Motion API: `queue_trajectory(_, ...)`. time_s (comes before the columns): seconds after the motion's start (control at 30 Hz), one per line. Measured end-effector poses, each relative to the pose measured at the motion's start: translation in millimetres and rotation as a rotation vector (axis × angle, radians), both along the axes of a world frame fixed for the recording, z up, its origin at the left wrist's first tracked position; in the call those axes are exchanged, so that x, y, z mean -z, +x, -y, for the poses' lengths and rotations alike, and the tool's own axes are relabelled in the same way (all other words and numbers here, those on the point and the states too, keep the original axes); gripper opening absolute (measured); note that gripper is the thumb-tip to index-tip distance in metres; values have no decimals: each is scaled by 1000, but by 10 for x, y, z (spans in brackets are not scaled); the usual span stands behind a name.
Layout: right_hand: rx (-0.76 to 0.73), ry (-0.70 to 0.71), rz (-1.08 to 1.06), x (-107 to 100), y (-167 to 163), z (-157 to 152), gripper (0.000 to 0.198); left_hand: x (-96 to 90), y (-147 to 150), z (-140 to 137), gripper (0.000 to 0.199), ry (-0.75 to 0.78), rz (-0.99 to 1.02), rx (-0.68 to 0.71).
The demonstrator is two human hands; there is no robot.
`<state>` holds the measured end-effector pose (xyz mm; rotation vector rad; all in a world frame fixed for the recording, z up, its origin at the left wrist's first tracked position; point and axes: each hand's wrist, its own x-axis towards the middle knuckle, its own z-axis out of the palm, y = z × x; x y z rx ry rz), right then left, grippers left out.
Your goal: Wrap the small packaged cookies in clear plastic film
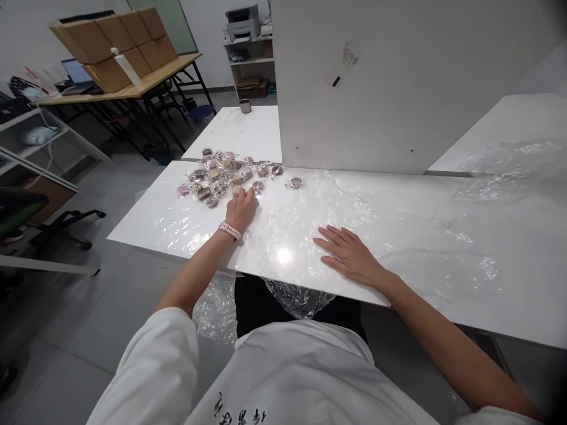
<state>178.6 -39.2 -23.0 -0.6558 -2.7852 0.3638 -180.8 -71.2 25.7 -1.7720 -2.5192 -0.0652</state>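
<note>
Left hand (241, 208) at the sweets (228, 171), right hand (348, 254) spread flat

In the head view, the wrapped sweets lie in a loose pile on the white desk (150, 206). The left hand, fingers curled, is at the pile's near edge; whether it grips one cannot be told. The right hand holds nothing, its fingers extended over clear plastic film (345, 200). One sweet (296, 183) sits apart, just beside the pile.

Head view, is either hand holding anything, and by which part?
The right hand holds nothing; it is spread over the clear film. The left hand is at the wrapped pieces; whether it grips one cannot be told.
</note>
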Motion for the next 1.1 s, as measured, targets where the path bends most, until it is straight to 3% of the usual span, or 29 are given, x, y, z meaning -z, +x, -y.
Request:
queue_trajectory(0.1,-3,-13,-10,5,-12,-5,49,-96,-90,-47,39,76,147,-42)
queue_trajectory(0.17,4,-58,-47,-17,-2,-6,50,-248,-75,-44,34,254,292,-97)
queue_trajectory(0.23,60,-149,-132,-56,28,-9,52,-409,102,3,31,474,392,-81)
queue_trajectory(0.3,189,-238,-256,-93,70,-22,53,-487,475,95,31,605,439,42)
queue_trajectory(0.4,373,-269,-392,-102,122,-67,51,-328,1224,271,32,470,481,319)
queue_trajectory(0.47,395,-249,-416,-94,130,-106,47,-107,1629,375,34,252,491,556)
queue_trajectory(0.53,372,-226,-424,-120,127,-124,44,59,1828,467,43,85,487,686)
queue_trajectory(0.6,372,-168,-455,-202,137,-76,42,72,1807,587,57,18,485,705)
queue_trajectory(0.7,357,-76,-491,-363,206,204,40,-140,1489,914,73,14,481,712)
queue_trajectory(0.77,230,-84,-459,-393,278,509,41,-262,1201,1220,76,-10,465,759)
queue_trajectory(0.83,66,-78,-372,-310,341,827,49,-249,946,1515,83,-14,386,738)
queue_trajectory(0.9,-8,-2,-270,-150,366,1072,54,-101,786,1723,77,48,257,626)
queue_trajectory(0.97,33,84,-216,-6,346,1195,55,93,754,1809,67,119,168,559)
queue_trajectory(1.03,110,118,-258,37,296,1192,52,224,838,1782,54,170,159,585)
queue_trajectory(1.1,144,107,-351,-48,235,1087,37,234,980,1667,33,217,216,648)
